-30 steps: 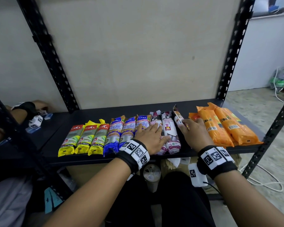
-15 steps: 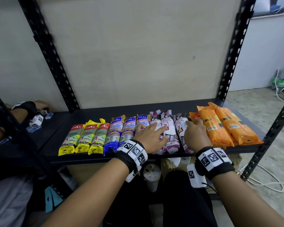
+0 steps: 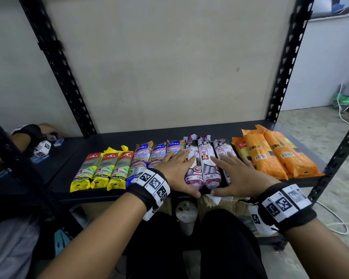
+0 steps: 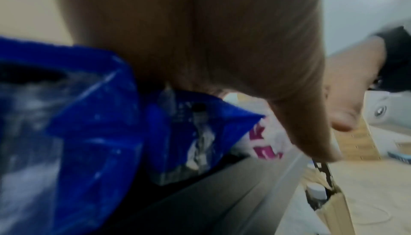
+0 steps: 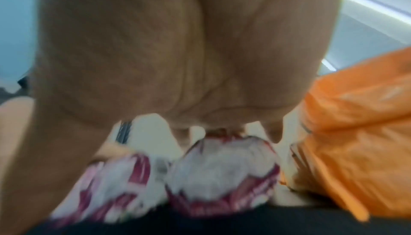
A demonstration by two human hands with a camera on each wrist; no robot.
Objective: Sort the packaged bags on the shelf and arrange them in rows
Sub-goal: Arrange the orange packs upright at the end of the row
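Blurred skin filled both wrist views. On the black shelf (image 3: pixel 113 193), my left hand (image 3: pixel 176 170) and right hand (image 3: pixel 237 174) lay spread flat on the glossy white-and-maroon packs (image 3: pixel 205 164), hiding their middles, between blue packs (image 3: pixel 140 160) and crinkled orange packs (image 3: pixel 278 156).

Shelf contents, counted by kind, left to right in one row:

- Yellow-and-green packs (image 3: pixel 100 170): 3, side by side.
- Blue packs (image 3: pixel 157 156): 3, side by side.
- White-and-maroon packs (image 3: pixel 207 164): 3, side by side.
- Orange packs (image 3: pixel 276 156): 3 showing, the leftmost partly hidden; whether more lie beneath cannot be told.

Total packs showing: 12, in four kinds.

Hands on the row: 2, the left hand (image 3: pixel 176 173) and the right hand (image 3: pixel 241 175).
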